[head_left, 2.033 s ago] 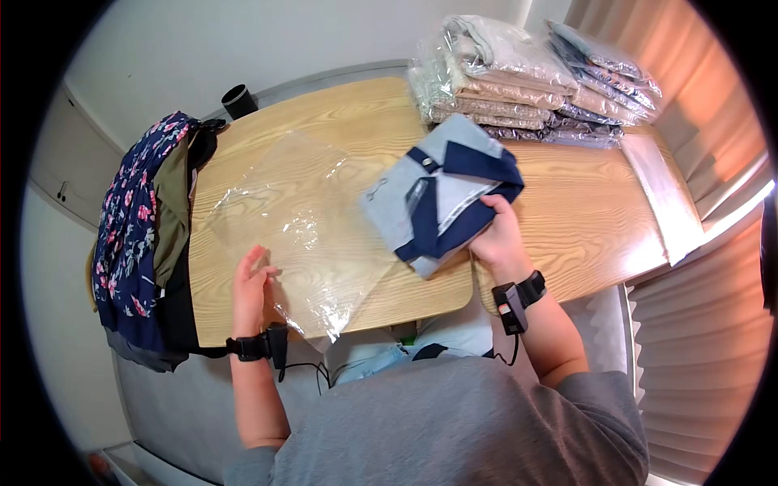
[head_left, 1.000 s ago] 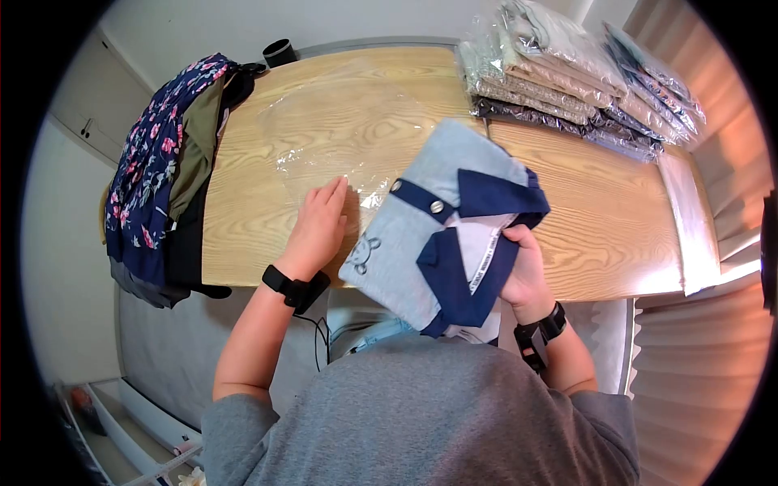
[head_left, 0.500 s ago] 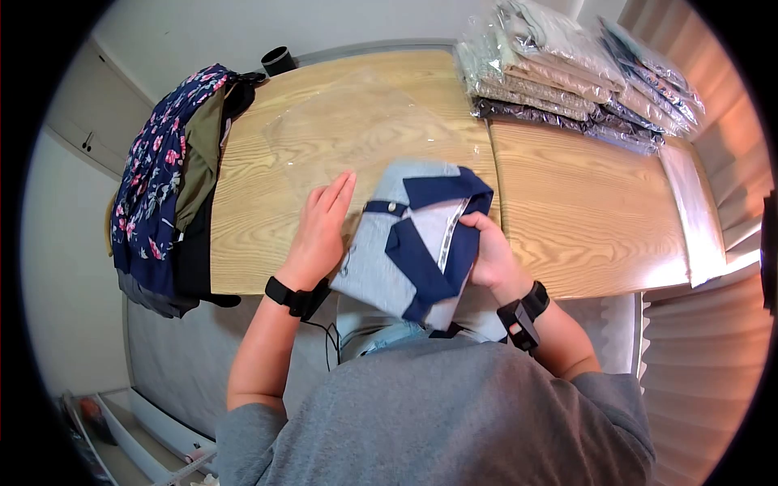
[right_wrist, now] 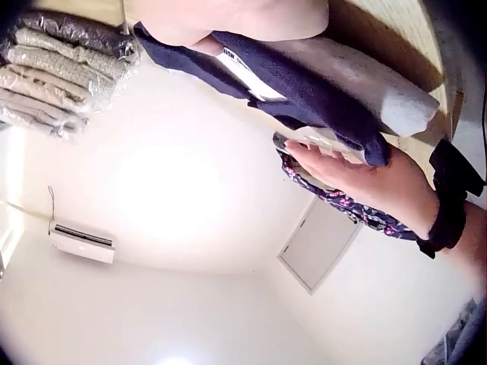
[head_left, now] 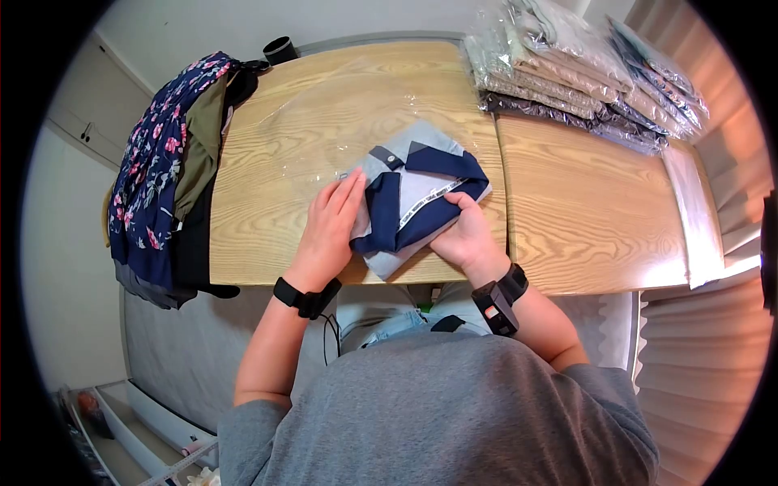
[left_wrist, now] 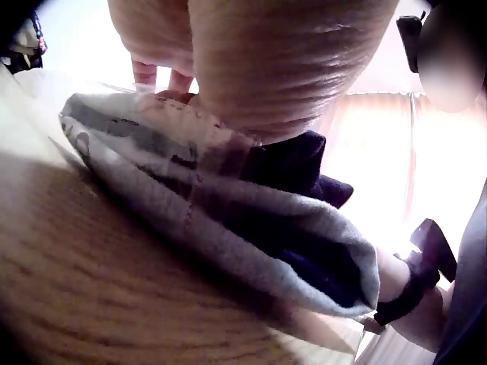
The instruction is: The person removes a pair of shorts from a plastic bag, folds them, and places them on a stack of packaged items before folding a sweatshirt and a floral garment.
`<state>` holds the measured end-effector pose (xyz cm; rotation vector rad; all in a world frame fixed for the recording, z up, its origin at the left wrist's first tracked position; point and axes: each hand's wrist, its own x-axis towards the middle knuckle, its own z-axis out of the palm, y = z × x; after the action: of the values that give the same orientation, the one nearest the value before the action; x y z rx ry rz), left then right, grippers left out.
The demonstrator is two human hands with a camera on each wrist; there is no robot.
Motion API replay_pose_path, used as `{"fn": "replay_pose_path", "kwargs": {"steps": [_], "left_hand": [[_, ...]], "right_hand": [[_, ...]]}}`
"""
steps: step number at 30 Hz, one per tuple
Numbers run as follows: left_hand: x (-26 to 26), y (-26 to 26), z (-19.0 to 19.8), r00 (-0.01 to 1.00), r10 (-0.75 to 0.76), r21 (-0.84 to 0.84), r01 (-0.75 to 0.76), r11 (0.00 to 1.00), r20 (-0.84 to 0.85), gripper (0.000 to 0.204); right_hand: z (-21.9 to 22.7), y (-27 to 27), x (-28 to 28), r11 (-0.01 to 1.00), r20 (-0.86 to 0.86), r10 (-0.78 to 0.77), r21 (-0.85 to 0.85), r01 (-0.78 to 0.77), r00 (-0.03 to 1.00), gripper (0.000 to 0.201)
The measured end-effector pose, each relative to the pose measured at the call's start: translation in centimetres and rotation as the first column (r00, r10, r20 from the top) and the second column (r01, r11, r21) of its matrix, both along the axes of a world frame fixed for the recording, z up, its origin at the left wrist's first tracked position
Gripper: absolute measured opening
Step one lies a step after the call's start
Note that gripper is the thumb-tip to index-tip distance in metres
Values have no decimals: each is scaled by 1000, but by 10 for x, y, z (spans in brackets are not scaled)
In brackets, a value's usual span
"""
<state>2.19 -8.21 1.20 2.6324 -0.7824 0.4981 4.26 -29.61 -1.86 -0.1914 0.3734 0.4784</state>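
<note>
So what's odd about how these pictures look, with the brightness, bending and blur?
Head view: rounded black corners, a bowed look to the table, and glare near its front right corner. Left wrist view: the curtain washed out, a dark shadow under the folded shirt, a pale blurred patch upper right. Right wrist view: a white glow bleaches the background beyond the left hand.

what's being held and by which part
The folded polo shirt, gripped by the right hand at its navy collar. The left hand lies along the opposite side with no visible grip.
</note>
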Motion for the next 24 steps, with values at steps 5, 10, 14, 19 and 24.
{"fn": "replay_pose_path", "kwargs": {"steps": [5,10,14,19,24], "left_hand": [[-5,15,-8,999,20,-18,-20,1000,-26,70],[-33,4,11,995,6,-53,-1,999,99,60],[-52,-21,-1,905,-395,-191,364,912,-159,35],[-44,-57,-30,991,-17,14,19,1000,-132,60],[-34,-66,-39,965,153,9,-155,988,-214,69]], "right_hand": [[2,4,7,1000,8,3,27,-3,1000,46],[9,8,22,1000,17,20,11,-20,1000,44],[29,15,22,995,-29,5,-101,-8,1000,45],[27,20,23,999,-50,18,-26,-19,999,47],[17,30,21,999,-27,33,-3,-33,999,45]]}}
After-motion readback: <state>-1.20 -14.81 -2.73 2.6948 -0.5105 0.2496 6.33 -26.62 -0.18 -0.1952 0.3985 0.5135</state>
